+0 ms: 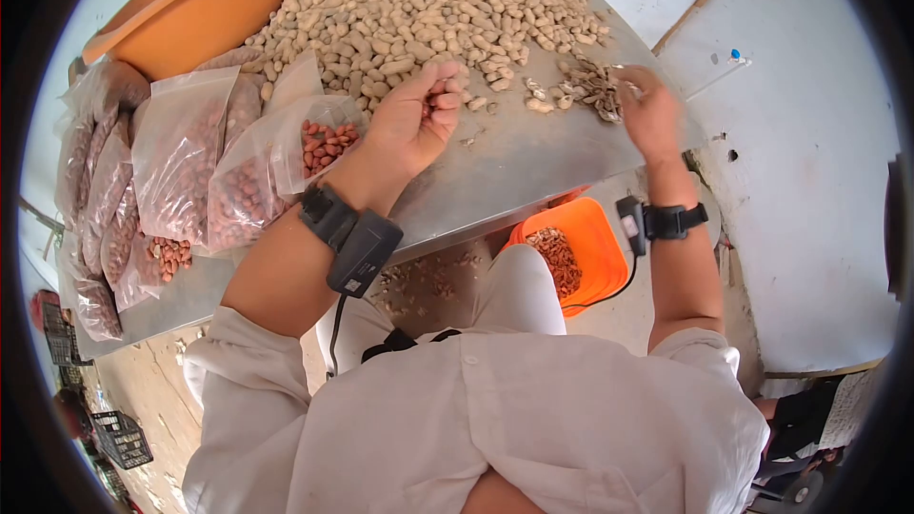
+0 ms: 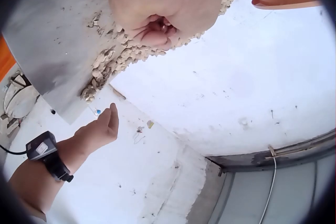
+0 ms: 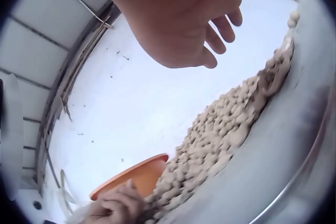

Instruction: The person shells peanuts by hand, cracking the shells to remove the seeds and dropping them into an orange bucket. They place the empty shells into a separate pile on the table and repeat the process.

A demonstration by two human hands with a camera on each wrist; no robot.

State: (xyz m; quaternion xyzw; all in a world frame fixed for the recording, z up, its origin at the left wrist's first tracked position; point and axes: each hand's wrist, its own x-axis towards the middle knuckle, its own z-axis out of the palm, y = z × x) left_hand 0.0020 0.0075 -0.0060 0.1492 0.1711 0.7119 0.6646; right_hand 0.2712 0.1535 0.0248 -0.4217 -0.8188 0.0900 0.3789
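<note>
My left hand (image 1: 414,124) is curled beside the heap of unshelled peanuts (image 1: 400,9), with reddish peanut kernels (image 1: 427,110) showing between its fingers. In the left wrist view, the curled left hand (image 2: 163,8) hides most of what it holds. Over the small pile of empty shells (image 1: 600,90) at the table's right side, my right hand (image 1: 652,119) hangs with fingers bent loosely. The right wrist view shows those fingers apart, nothing visible between them, and the right hand (image 3: 184,24) raised above the peanut heap (image 3: 215,134).
Clear bags of red kernels (image 1: 181,157) stand at the left of the metal table (image 1: 533,162). An orange basin (image 1: 200,14) is behind them. Below the table's near edge sits an orange bucket (image 1: 595,247) with reddish bits inside. A white wall (image 1: 809,181) rises at the right.
</note>
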